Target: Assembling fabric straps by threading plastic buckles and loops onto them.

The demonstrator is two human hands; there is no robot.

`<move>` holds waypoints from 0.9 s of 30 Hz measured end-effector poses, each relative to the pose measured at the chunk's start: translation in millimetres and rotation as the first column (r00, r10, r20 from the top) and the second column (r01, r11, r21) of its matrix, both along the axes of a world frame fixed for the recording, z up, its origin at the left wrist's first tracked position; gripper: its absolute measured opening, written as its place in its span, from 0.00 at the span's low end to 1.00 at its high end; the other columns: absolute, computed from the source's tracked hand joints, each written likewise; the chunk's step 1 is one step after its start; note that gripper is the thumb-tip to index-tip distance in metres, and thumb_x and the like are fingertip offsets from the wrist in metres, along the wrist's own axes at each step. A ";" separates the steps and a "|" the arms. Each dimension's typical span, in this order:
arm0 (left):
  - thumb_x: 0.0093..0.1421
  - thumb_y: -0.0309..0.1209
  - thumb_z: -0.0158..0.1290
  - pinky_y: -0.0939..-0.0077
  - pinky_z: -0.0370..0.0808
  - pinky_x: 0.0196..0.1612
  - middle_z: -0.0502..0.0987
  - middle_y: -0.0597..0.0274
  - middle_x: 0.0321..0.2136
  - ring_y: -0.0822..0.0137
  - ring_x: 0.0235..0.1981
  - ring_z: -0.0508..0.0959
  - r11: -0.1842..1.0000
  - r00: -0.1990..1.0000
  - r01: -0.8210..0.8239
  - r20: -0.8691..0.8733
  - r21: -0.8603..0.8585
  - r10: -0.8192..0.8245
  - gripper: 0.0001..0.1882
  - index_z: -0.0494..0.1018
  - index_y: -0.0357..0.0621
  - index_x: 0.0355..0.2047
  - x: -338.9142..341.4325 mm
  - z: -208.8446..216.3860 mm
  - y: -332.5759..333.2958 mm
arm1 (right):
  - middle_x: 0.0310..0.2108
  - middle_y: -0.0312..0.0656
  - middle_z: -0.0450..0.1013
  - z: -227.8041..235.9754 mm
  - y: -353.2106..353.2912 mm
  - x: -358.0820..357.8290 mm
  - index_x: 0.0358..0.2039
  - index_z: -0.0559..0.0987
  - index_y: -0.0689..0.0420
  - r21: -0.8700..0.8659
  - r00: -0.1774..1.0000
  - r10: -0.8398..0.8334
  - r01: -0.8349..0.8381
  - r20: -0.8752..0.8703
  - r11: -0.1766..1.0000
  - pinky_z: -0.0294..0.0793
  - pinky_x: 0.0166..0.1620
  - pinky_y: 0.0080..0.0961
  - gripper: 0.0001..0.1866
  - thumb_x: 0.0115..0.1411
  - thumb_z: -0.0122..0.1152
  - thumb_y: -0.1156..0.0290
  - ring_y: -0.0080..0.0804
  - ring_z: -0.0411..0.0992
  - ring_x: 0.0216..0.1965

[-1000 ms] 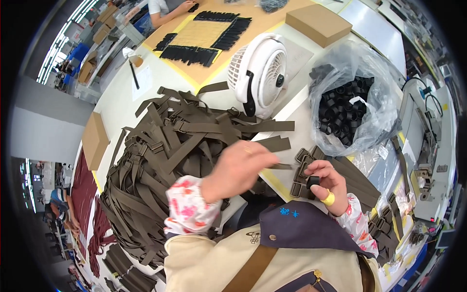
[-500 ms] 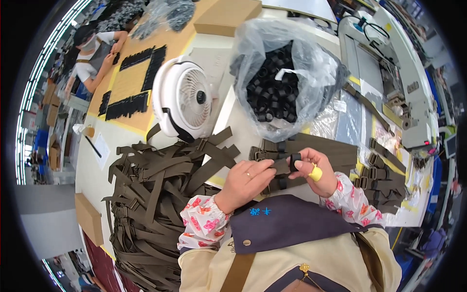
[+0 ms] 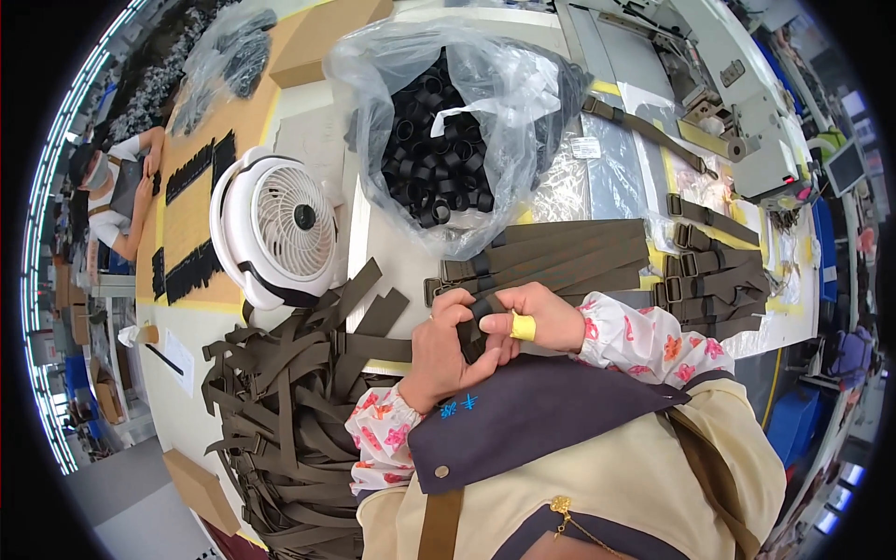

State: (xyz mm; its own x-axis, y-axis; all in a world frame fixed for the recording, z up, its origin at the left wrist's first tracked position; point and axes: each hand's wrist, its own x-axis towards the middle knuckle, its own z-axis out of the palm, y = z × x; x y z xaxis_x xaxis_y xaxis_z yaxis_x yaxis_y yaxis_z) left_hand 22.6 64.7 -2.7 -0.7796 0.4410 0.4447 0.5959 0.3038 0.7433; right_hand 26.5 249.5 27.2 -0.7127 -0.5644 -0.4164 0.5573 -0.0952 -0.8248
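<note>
My two hands meet in front of my chest, and a dark olive, flat woven webbing strap (image 3: pixel 473 347) sits right between them, so neither is plainly the nearer. My left hand (image 3: pixel 437 357) has its fingers curled round it from the left; my right hand (image 3: pixel 539 319), with a yellow wrap (image 3: pixel 523 327) on the thumb, pinches in from the right, the thumb tip pressing beside a short black band (image 3: pixel 483 307). What shows of the strap runs mostly away from my body, across the line joining my hands, with the band at its far end (whether the band goes right around the webbing or only lies against it, I cannot tell behind my fingers). Just beyond my knuckles, a row of olive straps with metal buckles (image 3: pixel 569 252) lies lengthwise from left to right, well off the angle of my piece. A loose, tangled heap of olive straps (image 3: pixel 289 425) is on my left hand's side, and a clear plastic bag (image 3: pixel 527 79) of black rings (image 3: pixel 434 168) stands farther out, past the row.
</note>
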 end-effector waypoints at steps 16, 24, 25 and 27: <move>0.48 0.30 0.56 0.74 0.67 0.29 0.75 0.64 0.23 0.66 0.23 0.74 0.852 0.990 -0.088 -0.138 -0.517 0.019 0.08 0.73 0.46 0.31 -28.8 -6.3 -22.9 | 0.24 0.41 0.73 -4.4 171.7 -4.9 0.34 0.76 0.59 0.593 0.322 0.518 0.603 -0.792 0.533 0.72 0.29 0.30 0.16 0.41 0.61 0.81 0.38 0.72 0.27; 0.48 0.24 0.49 0.54 0.62 0.51 0.66 0.53 0.52 0.54 0.49 0.67 0.833 0.965 -0.118 -0.262 -0.541 -0.033 0.21 0.71 0.48 0.45 -16.2 -47.6 22.7 | 0.32 0.45 0.72 -8.3 159.7 -43.5 0.35 0.75 0.59 0.574 0.344 0.547 0.750 -0.763 0.328 0.71 0.35 0.32 0.18 0.39 0.56 0.83 0.41 0.71 0.34; 0.49 0.25 0.51 0.55 0.61 0.51 0.65 0.53 0.52 0.54 0.49 0.67 0.864 0.977 -0.117 -0.214 -0.489 0.012 0.20 0.71 0.47 0.45 -16.5 -43.4 23.2 | 0.30 0.45 0.72 -4.0 130.7 -51.6 0.35 0.74 0.60 0.552 0.328 0.491 0.713 -0.807 0.431 0.71 0.35 0.31 0.18 0.39 0.56 0.83 0.41 0.71 0.35; 0.51 0.27 0.54 0.57 0.61 0.51 0.65 0.54 0.51 0.55 0.49 0.66 0.909 0.986 -0.130 -0.144 -0.397 0.078 0.18 0.71 0.46 0.44 -14.9 -42.4 19.9 | 0.22 0.40 0.68 -8.7 65.8 -71.1 0.27 0.72 0.57 0.472 0.175 0.498 0.674 -0.849 0.568 0.68 0.30 0.32 0.10 0.39 0.58 0.77 0.39 0.69 0.28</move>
